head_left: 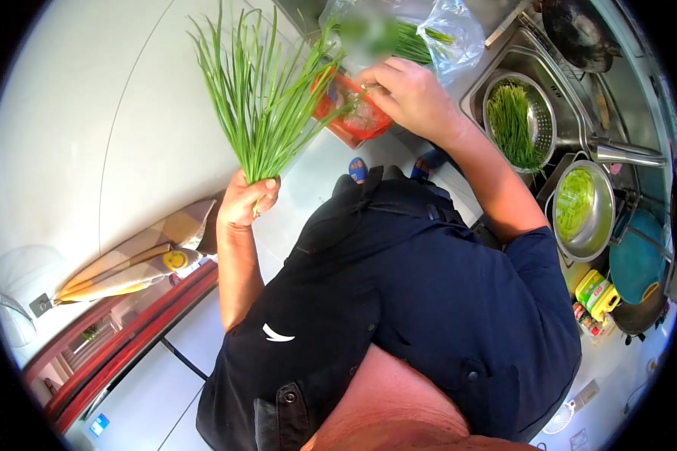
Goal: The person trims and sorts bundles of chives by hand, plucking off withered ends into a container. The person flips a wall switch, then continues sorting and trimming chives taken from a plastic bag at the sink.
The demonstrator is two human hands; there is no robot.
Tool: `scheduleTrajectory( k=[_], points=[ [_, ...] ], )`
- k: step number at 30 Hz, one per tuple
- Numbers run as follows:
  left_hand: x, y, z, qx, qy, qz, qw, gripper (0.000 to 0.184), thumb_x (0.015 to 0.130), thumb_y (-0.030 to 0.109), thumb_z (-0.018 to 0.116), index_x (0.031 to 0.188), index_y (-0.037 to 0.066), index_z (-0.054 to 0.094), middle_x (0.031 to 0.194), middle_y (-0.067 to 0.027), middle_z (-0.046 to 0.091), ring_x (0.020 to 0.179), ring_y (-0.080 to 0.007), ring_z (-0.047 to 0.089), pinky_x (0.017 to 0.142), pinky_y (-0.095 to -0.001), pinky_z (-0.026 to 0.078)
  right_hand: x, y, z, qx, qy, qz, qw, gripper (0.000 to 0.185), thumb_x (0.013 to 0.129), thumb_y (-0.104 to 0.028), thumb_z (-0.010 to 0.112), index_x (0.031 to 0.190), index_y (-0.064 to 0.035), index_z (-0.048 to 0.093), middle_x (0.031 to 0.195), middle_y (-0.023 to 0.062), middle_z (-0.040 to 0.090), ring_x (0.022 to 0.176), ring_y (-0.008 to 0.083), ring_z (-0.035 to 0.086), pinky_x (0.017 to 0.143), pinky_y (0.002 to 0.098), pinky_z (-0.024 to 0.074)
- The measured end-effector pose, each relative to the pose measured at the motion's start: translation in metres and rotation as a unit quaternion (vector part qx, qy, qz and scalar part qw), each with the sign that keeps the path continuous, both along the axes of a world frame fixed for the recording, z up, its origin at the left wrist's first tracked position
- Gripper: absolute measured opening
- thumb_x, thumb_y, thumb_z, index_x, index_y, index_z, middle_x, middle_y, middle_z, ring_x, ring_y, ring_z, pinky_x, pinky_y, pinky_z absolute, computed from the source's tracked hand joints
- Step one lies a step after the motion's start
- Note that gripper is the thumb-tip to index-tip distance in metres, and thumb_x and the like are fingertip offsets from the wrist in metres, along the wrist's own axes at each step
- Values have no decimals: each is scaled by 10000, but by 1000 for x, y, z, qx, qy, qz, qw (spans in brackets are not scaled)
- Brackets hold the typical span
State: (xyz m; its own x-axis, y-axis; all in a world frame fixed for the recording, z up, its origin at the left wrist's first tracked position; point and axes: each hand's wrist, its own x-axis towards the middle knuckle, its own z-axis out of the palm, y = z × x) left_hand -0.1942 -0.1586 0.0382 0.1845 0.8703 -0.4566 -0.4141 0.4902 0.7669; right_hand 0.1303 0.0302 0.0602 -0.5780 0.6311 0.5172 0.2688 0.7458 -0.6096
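Note:
My left hand (250, 199) is wrapped round the lower ends of a bunch of long green chives (259, 113), whose blades fan out upward. My right hand (408, 94) is over a bin lined with a red plastic bag (380, 128), its fingers pinched together. Thin green wisps show by the fingertips, but what they grip is too small to make out. Pale scraps lie inside the bag. Just beyond the right hand, more chives (414, 43) lie in a clear plastic bag (455, 37); part of that area is blurred.
On the right, a colander (545, 124) of chives sits in the metal sink (480, 94). Beside it is a steel bowl (598, 218) with pale green slices. A yellow bottle (598, 293), a teal basin (639, 255) and a dark wok (575, 34) are also there. An umbrella (139, 248) hangs at left.

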Motion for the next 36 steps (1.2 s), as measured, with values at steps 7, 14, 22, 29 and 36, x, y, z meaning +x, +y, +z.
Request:
scheduleTrajectory(
  k=[7,14,22,29,36],
  points=[
    [2,0,0,-8,1,1,1000,64,910,22,647,901,17,584,663,-52,522,465,-88,411,406,-237,314,-15,-4,-20,28,6,-35,999,238,830,-73,636,1063,-108,598,1002,110,612,992,361,608,819,448,519],
    [5,-1,-9,-12,-13,-7,1000,83,911,39,647,939,20,571,657,-50,512,445,-86,391,398,-241,309,-31,-4,-38,39,11,-74,996,182,840,-48,606,1013,-103,586,986,117,598,968,375,603,815,456,517],
    [-10,-16,-8,-15,-17,29,999,78,912,18,640,960,11,579,673,-69,515,462,-88,401,388,-225,307,-33,5,-64,-22,20,-162,986,117,897,7,595,999,-48,611,996,145,656,954,393,639,805,447,517],
    [-13,-25,9,-9,-21,78,997,107,892,-13,635,987,-2,587,683,-68,528,458,-89,406,398,-232,310,-41,10,-169,-98,-128,-95,982,151,888,-149,674,1009,-78,731,920,145,708,825,366,684,735,435,545],
    [-20,-35,8,-17,-10,83,996,118,885,-5,639,988,-12,583,685,-71,535,455,-87,404,397,-233,321,-68,11,-222,-124,-290,-54,948,253,884,-135,591,1086,-126,744,789,177,703,741,373,686,687,489,548]
  ],
)
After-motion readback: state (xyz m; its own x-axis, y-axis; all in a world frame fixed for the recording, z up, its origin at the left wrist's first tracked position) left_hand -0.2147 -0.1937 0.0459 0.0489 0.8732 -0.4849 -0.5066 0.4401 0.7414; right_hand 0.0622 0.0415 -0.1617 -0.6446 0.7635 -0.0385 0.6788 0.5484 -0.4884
